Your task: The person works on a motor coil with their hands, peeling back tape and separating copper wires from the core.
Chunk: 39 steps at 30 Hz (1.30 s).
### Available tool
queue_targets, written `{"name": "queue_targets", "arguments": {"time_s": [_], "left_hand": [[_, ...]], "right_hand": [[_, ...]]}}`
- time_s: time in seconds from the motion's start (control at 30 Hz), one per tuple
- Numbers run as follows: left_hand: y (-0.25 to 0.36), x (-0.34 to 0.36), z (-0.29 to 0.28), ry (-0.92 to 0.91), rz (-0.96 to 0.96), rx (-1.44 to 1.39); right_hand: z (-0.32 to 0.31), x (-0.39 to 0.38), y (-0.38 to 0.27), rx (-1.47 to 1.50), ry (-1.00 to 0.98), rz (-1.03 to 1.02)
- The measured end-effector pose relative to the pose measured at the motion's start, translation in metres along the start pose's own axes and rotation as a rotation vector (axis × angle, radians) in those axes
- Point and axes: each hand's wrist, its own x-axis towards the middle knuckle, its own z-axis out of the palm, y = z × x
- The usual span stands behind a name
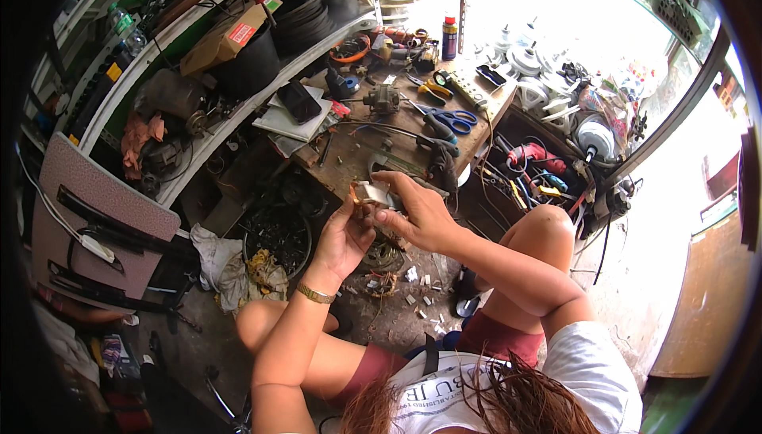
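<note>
- Motor part (375, 193), small, metal and wound with copper, is held up in front of the chest, just off the near edge of the wooden workbench (361, 156).
- It is gripped from above by the right hand (421, 216), fingers closed over its top and side.
- It is met from below by the left hand (345, 239), fingertips pinched on what looks like a strand of copper wire at its lower edge.
- Judged from this, wire is being worked loose from the windings; a firm, steady hold from the right hand and a clean pull along the strand would be called for next.
- Blue-handled scissors (452, 121) are lying on the bench beyond, well within reach.
- Small offcuts (421, 297) are scattered on the floor between the knees.
- Much of the part is covered by the fingers, so its exact shape cannot be made out; the strand itself is too fine to be sure of.
</note>
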Motion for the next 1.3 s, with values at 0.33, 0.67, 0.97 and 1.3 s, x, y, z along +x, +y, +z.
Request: {"name": "queue_targets", "arguments": {"time_s": [0.33,0.67,0.97,1.3], "left_hand": [[-0.002,0.000,0.013,-0.019,0.046,-0.085],[-0.003,0.001,0.009,-0.029,0.156,0.095],[-0.008,-0.002,0.019,0.064,0.192,0.252],[-0.011,0.004,0.023,0.145,0.118,0.339]], "right_hand": [[0.010,-0.002,-0.002,-0.175,-0.117,-0.028],[0.007,0.000,-0.009,-0.131,-0.144,0.040],[0.006,-0.002,-0.007,-0.034,-0.224,0.169],[0.011,-0.002,-0.001,-0.312,-0.104,-0.025]]}}
